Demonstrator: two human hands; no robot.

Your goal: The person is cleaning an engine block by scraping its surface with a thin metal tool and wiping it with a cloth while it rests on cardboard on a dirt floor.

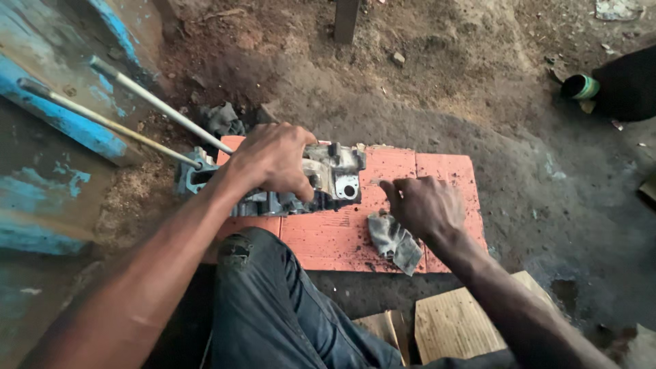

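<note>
Orange-red board [355, 232], one, flat on the dirt floor. One grey metal engine casting [328, 181] on its far-left part; left hand [273, 160] clamped over it. Two pale rods [137, 92] lean beside it. One dirty rag [395, 242] under the right hand [424, 205], fingers curled, pinching something too small to identify.

Place: rough open-air repair workshop | Floor: bare packed dirt floor [437, 82] with scattered stones | Work surface: orange-red slab [342, 236] laid on the ground | Signs: greasy metal engine part [321, 181], dirty rag [395, 242], long metal rods [137, 102], chipped blue-painted metal panel [48, 137], wood offcuts [458, 321]
</note>
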